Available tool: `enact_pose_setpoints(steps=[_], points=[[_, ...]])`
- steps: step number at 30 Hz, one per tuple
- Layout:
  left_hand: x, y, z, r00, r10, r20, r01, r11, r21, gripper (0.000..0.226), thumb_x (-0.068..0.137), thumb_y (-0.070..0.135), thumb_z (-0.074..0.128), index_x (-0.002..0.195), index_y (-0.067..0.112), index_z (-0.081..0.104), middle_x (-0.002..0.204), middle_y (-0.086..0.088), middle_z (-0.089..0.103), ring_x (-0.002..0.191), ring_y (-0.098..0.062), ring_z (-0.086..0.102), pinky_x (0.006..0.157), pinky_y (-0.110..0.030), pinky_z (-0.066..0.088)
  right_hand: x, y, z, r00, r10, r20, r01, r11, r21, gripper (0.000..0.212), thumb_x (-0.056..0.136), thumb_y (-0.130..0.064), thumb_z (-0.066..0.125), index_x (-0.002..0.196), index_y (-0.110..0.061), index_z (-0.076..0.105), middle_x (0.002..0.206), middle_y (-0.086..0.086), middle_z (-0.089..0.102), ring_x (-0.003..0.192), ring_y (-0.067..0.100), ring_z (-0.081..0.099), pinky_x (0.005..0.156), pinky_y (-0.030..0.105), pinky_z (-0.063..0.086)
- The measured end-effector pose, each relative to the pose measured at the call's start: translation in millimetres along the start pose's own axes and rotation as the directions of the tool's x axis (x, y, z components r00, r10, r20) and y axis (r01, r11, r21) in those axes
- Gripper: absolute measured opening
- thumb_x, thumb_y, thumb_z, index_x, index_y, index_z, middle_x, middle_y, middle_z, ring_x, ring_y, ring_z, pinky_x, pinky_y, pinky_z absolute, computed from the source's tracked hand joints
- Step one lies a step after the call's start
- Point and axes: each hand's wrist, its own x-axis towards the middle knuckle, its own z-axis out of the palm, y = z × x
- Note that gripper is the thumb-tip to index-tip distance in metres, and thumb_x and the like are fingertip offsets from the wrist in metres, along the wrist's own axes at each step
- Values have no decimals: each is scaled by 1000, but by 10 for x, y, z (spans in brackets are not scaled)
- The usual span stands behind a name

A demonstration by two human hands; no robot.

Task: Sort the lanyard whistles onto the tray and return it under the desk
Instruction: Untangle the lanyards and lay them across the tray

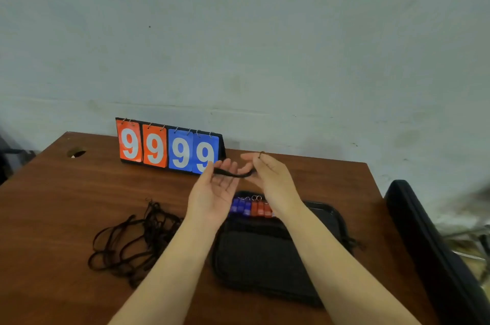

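Place: a sports-hall scorer's desk, by the look of it.
Scoreboard: an orange-and-blue tabletop flip scoreboard (169,148) with ring-bound number cards is standing at the back.
Desk: a brown wood-grain desk (66,205) is sitting against a bare, scuffed pale wall (265,46).
Gear: small blue and red plastic whistles (250,208) are lying in a row on a black tray (335,214).

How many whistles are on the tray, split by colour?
Blue whistles: 3
Red whistles: 3
Total: 6 in view on the tray; the right hand may hide more.
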Motion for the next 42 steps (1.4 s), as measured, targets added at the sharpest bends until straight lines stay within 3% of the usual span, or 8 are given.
enact_pose_setpoints(steps=[5,12,19,22,27,29,32,42], points=[[272,147,-278,959,53,-279,-37,997,63,20,100,22,47,90,9,59,80,-5,59,82,-20,63,87,-40,52,-92,493,-747,932,164,-324,-243,945,-221,25,103,-17,42,111,-13,65,86,-2,67,79,12,65,71,25,55],[422,20,-838,897,81,-435,162,854,494,27,103,22,40,93,5,58,84,-11,60,75,-21,60,68,-35,50,-413,929,-1792,712,424,-559,-436,892,120,23,101,-8,44,105,0,65,88,12,66,78,21,65,65,28,52],[497,-319,-1124,893,128,-432,270,616,740,11,94,10,60,99,1,62,77,-10,59,68,-19,57,61,-29,50,-868,1124,-2214,613,562,-555,-305,817,490,9,95,-5,58,101,-1,63,97,15,69,88,23,68,69,31,53],[554,-444,-1200,890,118,-440,318,532,785,13,94,5,57,104,-4,60,85,-14,60,75,-23,59,74,-37,53,-1031,1218,-2295,573,640,-511,-377,760,529,15,92,-2,61,106,0,62,100,16,69,91,23,67,70,32,53],[614,-600,-1293,885,256,-390,298,332,895,8,95,4,55,91,2,62,77,-11,60,72,-25,57,69,-37,53,-1149,1368,-2342,496,732,-467,-540,681,494,13,90,4,62,102,3,62,98,19,68,90,27,66,67,35,54],[682,-598,-1374,879,308,-365,305,225,925,9,91,10,62,84,6,65,87,-16,67,86,-33,63,85,-46,54,-1130,1420,-2337,469,756,-456,-548,654,521,9,90,5,61,98,3,61,97,20,67,88,27,66,67,34,54],[853,-596,-1511,867,356,-348,324,127,938,9,89,17,64,82,12,66,90,-15,70,88,-36,65,84,-49,55,-1056,1470,-2323,455,779,-431,-517,626,584,3,91,5,59,94,3,60,96,20,67,85,26,66,67,33,54],[1020,-617,-1456,822,348,-451,361,293,885,23,89,19,66,103,1,68,105,-20,68,99,-39,62,92,-50,51,-808,1533,-2313,473,782,-406,-396,600,695,24,94,8,52,118,9,54,93,21,63,82,27,63,67,35,52]])
